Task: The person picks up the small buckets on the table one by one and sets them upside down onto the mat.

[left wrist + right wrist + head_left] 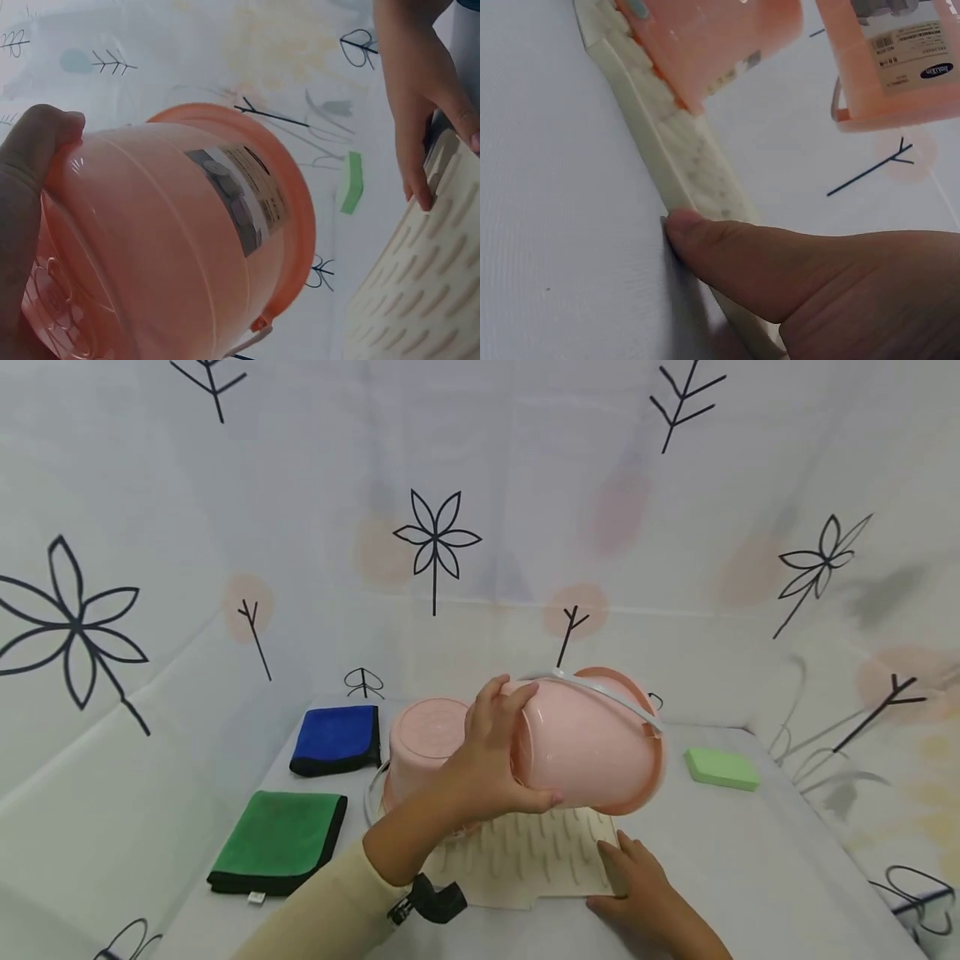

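Note:
My left hand (491,756) grips a pink bucket (592,743) by its base end, holding it on its side in the air. Its rim faces right, and a printed label shows on its wall in the left wrist view. A second pink bucket (427,735) stands upside down to the left, partly behind my left arm, with its rim against a cream washboard (517,860). The ridged washboard lies on the table beneath the raised bucket. At its right end my right hand (645,893) holds the edge, thumb along the near side (727,247).
A folded blue cloth (335,739) and a green cloth (277,839), both black-edged, lie on the left of the white table (750,877). Toward the back right is a light green sponge-like block (722,768). Patterned white sheets (510,460) enclose the back and sides.

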Demonstrator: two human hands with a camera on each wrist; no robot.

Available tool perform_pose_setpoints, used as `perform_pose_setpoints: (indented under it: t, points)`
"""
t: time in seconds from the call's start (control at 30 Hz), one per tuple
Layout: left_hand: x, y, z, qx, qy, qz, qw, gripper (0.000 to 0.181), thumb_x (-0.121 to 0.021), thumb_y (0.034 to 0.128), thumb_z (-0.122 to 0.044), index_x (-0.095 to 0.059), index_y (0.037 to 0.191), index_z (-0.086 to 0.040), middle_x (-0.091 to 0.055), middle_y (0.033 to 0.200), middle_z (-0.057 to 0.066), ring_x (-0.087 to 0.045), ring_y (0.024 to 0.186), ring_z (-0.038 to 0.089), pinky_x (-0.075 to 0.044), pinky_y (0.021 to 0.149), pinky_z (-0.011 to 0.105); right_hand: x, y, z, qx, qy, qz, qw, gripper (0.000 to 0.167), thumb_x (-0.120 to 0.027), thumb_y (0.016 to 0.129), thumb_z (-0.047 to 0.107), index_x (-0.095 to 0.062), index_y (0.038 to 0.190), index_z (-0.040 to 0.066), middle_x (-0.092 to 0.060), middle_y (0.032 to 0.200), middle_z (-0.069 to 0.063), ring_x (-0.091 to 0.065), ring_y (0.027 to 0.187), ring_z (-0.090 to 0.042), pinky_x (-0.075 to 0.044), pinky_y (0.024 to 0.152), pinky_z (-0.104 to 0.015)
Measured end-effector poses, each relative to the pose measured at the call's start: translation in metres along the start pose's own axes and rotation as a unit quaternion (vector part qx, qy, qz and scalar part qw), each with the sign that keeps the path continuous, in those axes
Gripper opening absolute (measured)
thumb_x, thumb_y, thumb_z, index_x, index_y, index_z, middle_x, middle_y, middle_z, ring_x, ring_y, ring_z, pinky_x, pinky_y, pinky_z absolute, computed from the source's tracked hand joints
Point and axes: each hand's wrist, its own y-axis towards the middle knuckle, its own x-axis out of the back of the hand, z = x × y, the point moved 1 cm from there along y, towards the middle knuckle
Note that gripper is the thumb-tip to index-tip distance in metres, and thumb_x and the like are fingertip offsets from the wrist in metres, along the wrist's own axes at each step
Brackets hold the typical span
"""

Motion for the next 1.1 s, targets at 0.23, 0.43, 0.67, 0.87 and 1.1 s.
perform_pose_setpoints:
  t: [0.23,0.43,0.67,0.87,1.1]
  points:
    - [0.009,0.010,-0.014,0.004,0.055,0.005,0.9985,0.125,-0.093,0.0637,-0.062,-0.013,0.159,-0.057,-0.002,0.173,-0.001,-0.014,0.157,0.032,-0.053,0.102,0.059,-0.001,0.002,0.001,-0.028,-0.001,0.008,0.9996,0.106,-0.089,0.080,0.047,-0.040,0.152,-0.012,-0.040,0.155,-0.040,-0.034,0.141,-0.066,-0.035,0.110,-0.075]
    - [0.006,0.014,-0.022,0.014,0.132,-0.005,0.9912,0.124,-0.090,0.0614,-0.070,-0.018,0.161,-0.055,-0.002,0.174,0.000,-0.009,0.159,0.038,-0.041,0.110,0.068,-0.002,0.002,-0.001,-0.050,0.024,0.038,0.9978,0.108,-0.087,0.082,0.050,-0.038,0.153,-0.015,-0.036,0.159,-0.038,-0.028,0.146,-0.063,-0.031,0.114,-0.075]
    - [-0.005,0.017,-0.031,0.025,0.187,0.007,0.9821,0.124,-0.088,0.0598,-0.075,-0.019,0.161,-0.054,-0.008,0.174,0.005,-0.014,0.157,0.045,-0.041,0.105,0.071,-0.002,0.000,-0.003,-0.061,0.023,0.034,0.9973,0.109,-0.086,0.081,0.053,-0.039,0.155,-0.012,-0.035,0.161,-0.035,-0.027,0.148,-0.062,-0.031,0.114,-0.074]
    - [-0.016,0.015,-0.035,0.045,0.227,0.037,0.9721,0.124,-0.081,0.0605,-0.084,-0.015,0.163,-0.056,-0.012,0.174,0.008,-0.018,0.155,0.050,-0.042,0.100,0.076,-0.001,-0.001,-0.005,-0.053,0.021,0.029,0.9980,0.108,-0.086,0.082,0.053,-0.039,0.154,-0.012,-0.036,0.161,-0.035,-0.027,0.148,-0.062,-0.032,0.114,-0.073]
    - [-0.033,0.009,-0.036,0.057,0.261,0.050,0.9624,0.121,-0.075,0.0638,-0.087,-0.016,0.164,-0.053,-0.014,0.174,0.012,-0.021,0.153,0.056,-0.043,0.097,0.079,-0.002,-0.003,-0.004,-0.041,0.023,0.016,0.9988,0.107,-0.086,0.082,0.052,-0.040,0.154,-0.012,-0.038,0.160,-0.035,-0.028,0.147,-0.062,-0.032,0.114,-0.073]
